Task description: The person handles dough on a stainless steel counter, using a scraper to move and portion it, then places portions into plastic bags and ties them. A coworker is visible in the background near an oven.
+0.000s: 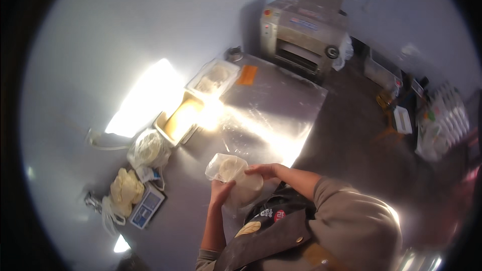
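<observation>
A clear plastic bag (215, 166) with a pale, rounded mass like dough (246, 188) in it is held up in front of my body, over the near edge of the metal table. My left hand (221, 189) grips the bag from its left side, thumb pointing toward the middle. From the right, my right hand (262, 170) closes on the bag's upper side, its fingers against the pale mass. The bag's wide end points to the far left. Whether the mass is one piece or several I cannot make out.
The metal table (281, 105) carries a steel roller machine (301, 35), a white tub (213, 78), a tub with yellow contents (182, 119), an orange card (247, 75), a knotted plastic bag (149, 148), a scale (147, 207) and cream gloves (126, 188). Glare hides part of it.
</observation>
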### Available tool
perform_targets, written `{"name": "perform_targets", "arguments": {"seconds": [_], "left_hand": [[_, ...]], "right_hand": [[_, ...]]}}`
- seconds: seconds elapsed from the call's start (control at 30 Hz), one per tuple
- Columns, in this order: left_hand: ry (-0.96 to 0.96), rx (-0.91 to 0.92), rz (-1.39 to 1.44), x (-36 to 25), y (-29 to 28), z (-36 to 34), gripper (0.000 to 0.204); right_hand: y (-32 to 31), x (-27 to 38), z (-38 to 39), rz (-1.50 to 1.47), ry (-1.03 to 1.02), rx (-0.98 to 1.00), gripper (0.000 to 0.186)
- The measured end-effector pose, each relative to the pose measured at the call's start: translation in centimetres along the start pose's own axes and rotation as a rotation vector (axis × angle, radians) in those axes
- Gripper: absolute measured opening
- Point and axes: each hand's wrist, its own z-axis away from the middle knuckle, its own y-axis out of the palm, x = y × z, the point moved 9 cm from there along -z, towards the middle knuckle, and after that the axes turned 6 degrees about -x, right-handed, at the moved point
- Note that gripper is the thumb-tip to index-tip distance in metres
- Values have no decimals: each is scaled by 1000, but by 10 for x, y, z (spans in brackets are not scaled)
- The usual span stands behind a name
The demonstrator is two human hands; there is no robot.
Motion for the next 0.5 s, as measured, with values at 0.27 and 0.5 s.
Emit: {"name": "perform_targets", "arguments": {"seconds": [0.27, 0.5], "left_hand": [[479, 495, -653, -189, 208, 38, 71], [379, 943, -74, -187, 394, 55, 62]], "right_hand": [[-159, -25, 100, -667, -373, -214, 40], [-313, -95, 244, -1047, -542, -552, 48]]}}
